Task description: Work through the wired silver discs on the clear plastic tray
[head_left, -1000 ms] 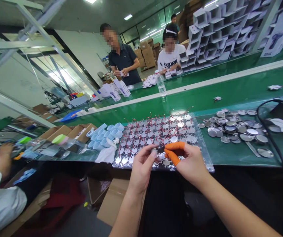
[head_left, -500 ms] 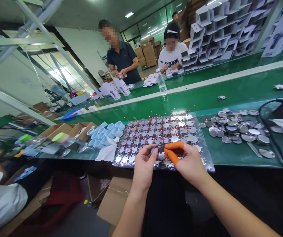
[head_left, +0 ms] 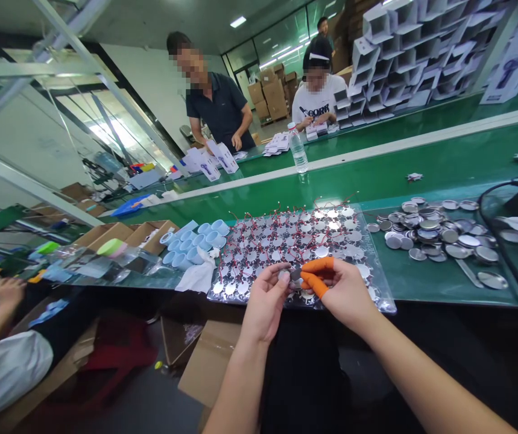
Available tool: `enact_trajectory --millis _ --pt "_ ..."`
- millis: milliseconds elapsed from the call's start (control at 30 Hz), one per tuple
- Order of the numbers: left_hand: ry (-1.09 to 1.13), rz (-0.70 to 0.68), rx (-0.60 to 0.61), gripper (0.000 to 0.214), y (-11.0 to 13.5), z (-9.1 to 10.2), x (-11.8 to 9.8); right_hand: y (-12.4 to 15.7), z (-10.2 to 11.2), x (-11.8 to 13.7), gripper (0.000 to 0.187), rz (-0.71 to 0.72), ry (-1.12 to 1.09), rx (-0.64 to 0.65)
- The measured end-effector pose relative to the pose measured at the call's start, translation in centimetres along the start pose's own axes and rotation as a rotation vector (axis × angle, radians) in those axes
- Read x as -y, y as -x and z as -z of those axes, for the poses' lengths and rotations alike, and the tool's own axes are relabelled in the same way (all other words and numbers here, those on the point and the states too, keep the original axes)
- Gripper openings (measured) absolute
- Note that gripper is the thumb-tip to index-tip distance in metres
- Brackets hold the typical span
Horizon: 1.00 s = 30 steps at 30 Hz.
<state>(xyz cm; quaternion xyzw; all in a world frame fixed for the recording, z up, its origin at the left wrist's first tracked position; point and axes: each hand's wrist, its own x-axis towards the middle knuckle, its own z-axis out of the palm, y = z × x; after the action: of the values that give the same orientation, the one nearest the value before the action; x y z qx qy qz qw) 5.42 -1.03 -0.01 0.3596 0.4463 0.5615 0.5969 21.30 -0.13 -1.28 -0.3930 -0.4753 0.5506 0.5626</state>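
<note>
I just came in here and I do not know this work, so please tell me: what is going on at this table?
A person works at a green belt. Their left hand and right hand, which wears orange finger covers, pinch a small metal disc above a clear plastic sheet of discs with red wires. A pile of loose metal discs lies to the right. Across the belt, a co-worker handles white papers.

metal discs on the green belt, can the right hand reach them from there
Probably yes: the right hand sits by the clear plastic sheet, with nothing tall between it and the metal discs, though its orange-capped fingers are pinching a small part.
</note>
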Motion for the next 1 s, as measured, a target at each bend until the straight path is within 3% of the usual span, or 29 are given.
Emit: enact_trajectory --millis 400,600,833,1000 --pt "-0.030 -0.005 0.009 0.037 -0.3 0.9 0.6 -0.2 0.1 0.2 0.027 -0.010 0.039 0.023" --pt "-0.204 -0.068 -0.048 0.047 -0.7 1.7 0.7 -0.2 0.1 0.2 0.024 -0.017 0.064 0.029" --pt "-0.514 -0.193 -0.138 0.059 -1.3 4.9 -0.1 -1.4 2.1 0.2 0.020 -0.102 0.206 -0.016" --pt "-0.567 -0.151 -0.070 0.062 -1.6 7.3 -0.4 -2.0 2.4 0.6 0.018 -0.241 0.254 0.150"
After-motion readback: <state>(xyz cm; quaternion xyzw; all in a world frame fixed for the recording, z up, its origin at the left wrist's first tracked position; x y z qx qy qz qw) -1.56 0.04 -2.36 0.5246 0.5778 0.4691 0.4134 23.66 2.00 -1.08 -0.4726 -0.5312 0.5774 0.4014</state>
